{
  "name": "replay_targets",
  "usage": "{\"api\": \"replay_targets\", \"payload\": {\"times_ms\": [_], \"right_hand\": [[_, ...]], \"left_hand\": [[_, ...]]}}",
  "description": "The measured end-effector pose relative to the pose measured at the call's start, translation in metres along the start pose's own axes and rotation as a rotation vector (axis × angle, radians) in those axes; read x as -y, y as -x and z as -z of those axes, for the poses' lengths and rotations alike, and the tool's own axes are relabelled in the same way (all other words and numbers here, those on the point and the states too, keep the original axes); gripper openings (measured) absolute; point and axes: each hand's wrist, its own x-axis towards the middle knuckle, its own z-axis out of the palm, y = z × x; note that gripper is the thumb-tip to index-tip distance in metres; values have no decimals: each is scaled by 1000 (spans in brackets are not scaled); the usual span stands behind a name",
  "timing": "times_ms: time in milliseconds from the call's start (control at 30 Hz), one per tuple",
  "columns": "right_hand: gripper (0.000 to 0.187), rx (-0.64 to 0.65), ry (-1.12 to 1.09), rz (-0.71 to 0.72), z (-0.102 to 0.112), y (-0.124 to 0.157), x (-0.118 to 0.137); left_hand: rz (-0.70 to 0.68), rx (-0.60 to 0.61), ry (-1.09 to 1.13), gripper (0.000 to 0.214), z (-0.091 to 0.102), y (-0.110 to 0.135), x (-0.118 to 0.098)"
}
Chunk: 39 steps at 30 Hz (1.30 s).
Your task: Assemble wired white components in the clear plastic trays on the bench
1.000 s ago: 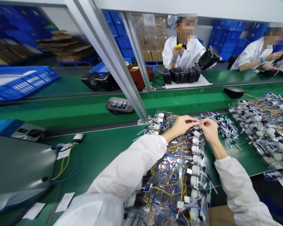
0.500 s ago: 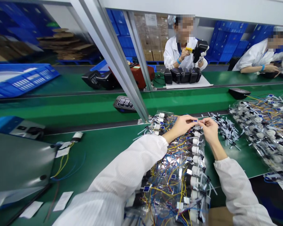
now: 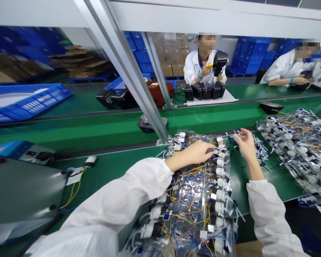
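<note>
My left hand (image 3: 199, 152) reaches over the far part of a tray of wired parts (image 3: 194, 189), fingers pinched beside the right-hand row of white cylindrical pieces. What sits between those fingertips is too small to make out. My right hand (image 3: 246, 144) is raised to the right of the tray, thumb and fingers apart, holding nothing that I can see. It is nearest to a loose pile of short white-and-black pieces (image 3: 260, 151), which it partly covers. Yellow, red and blue wires tangle across the tray's middle.
More wired parts (image 3: 296, 142) are heaped at the right. A metal post (image 3: 131, 67) rises beyond the tray. Behind it, a display unit (image 3: 147, 123) lies on the green conveyor (image 3: 109, 126). A co-worker (image 3: 203, 67) handles a black device across the line. One white cylinder (image 3: 90, 161) lies left.
My hands, together above the tray before, have separated. The left has dropped toward the right-hand row; the right has moved right, toward the loose pile. The camera view has tilted slightly upward.
</note>
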Motion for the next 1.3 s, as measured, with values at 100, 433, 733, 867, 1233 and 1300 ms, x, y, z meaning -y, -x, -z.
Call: {"api": "replay_targets", "payload": {"times_ms": [100, 433, 733, 867, 1233, 1300], "right_hand": [[39, 120, -166, -110, -13, 3, 0], [25, -108, -739, 170, -19, -13, 98], [12, -315, -894, 430, 21, -53, 158], [16, -407, -938, 401, 40, -55, 162], [12, -371, -905, 367, 36, -47, 158], [11, -334, -876, 378, 30, -46, 160]], "left_hand": [[62, -55, -74, 26, 23, 7, -2], [-30, -243, 121, 50, 48, -53, 25], [-21, 38, 265, 31, 30, -76, 40], [12, 78, 450, 31, 38, -67, 44], [-73, -328, 358, 21, 31, -40, 46], [-164, -312, 314, 20, 32, -36, 41]]}}
